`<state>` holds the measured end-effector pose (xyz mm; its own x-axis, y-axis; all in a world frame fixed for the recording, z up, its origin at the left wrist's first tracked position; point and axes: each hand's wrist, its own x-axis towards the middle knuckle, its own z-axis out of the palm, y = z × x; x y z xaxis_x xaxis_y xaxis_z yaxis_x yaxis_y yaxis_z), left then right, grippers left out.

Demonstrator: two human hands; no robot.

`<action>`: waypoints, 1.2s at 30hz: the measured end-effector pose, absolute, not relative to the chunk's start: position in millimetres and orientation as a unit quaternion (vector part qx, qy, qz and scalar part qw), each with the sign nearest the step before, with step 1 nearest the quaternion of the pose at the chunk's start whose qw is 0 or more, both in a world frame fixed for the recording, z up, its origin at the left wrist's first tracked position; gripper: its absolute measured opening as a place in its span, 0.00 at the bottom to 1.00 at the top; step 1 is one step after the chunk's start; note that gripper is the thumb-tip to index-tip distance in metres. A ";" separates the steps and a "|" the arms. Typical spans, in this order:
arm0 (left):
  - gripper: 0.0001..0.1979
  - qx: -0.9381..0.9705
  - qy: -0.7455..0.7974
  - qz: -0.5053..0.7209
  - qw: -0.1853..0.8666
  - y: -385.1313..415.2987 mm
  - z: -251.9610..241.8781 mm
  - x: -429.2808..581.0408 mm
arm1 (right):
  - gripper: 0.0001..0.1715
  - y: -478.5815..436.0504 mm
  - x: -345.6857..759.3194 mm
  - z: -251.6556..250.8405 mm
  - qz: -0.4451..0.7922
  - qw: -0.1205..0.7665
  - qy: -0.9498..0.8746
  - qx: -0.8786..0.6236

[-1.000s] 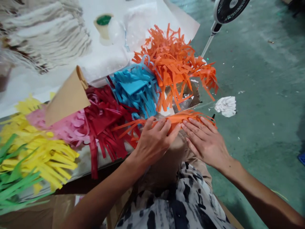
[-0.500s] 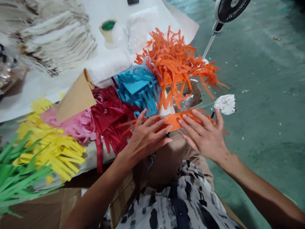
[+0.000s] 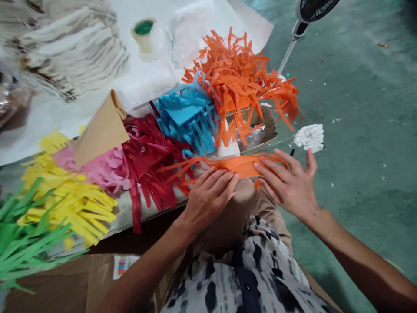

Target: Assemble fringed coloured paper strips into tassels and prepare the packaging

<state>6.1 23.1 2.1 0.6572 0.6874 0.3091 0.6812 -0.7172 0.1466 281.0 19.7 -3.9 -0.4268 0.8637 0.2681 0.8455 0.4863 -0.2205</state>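
Note:
An orange fringed paper strip (image 3: 243,164) lies across my knee by the table edge, its cut ends spreading out both ways. My left hand (image 3: 210,191) is at its lower left edge, fingers pressed together and bent down over the paper, thumb mostly hidden. Over the strip's right part, my right hand (image 3: 288,180) has its fingers stretched and apart, the tips touching the paper and the little finger raised. Just beyond is a larger orange fringed bunch (image 3: 237,82), with a blue fringed bunch (image 3: 187,115) beside it.
Dark red (image 3: 150,156), pink (image 3: 107,167), yellow (image 3: 65,187) and green (image 3: 19,239) fringed bunches line the table edge. A brown paper cone (image 3: 102,130) rests on the pink. Tape roll (image 3: 143,41), white cord bundles (image 3: 71,48), a fan (image 3: 306,17) and crumpled white paper (image 3: 309,137) stand around.
My left hand has drawn slightly down toward me and its fingers have come together. My right hand has shifted a little right, and more of the orange strip shows between the hands.

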 end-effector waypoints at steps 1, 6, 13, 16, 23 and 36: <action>0.22 0.909 0.379 0.174 0.011 22.0 1.1 5.4 | 0.30 19.9 287.9 -3.6 0.020 0.181 -0.840 -0.511; 0.16 0.904 0.378 0.196 0.023 24.9 2.0 5.5 | 0.14 19.3 313.3 6.1 0.065 0.237 -0.784 -0.570; 0.15 0.904 0.383 0.188 0.011 27.8 3.6 9.3 | 0.11 13.2 310.2 26.6 0.000 0.298 -0.742 -0.601; 0.14 0.896 0.394 0.203 0.001 24.6 2.4 10.3 | 0.26 2.5 287.0 22.8 -0.026 0.259 -0.804 -0.534; 0.18 0.888 0.410 0.203 -0.041 23.8 5.1 11.2 | 0.23 12.4 253.4 -11.7 -0.062 0.260 -0.839 -0.473; 0.06 0.847 0.468 0.250 0.026 27.6 13.4 2.8 | 0.09 41.4 274.6 5.1 0.057 0.282 -0.841 -0.459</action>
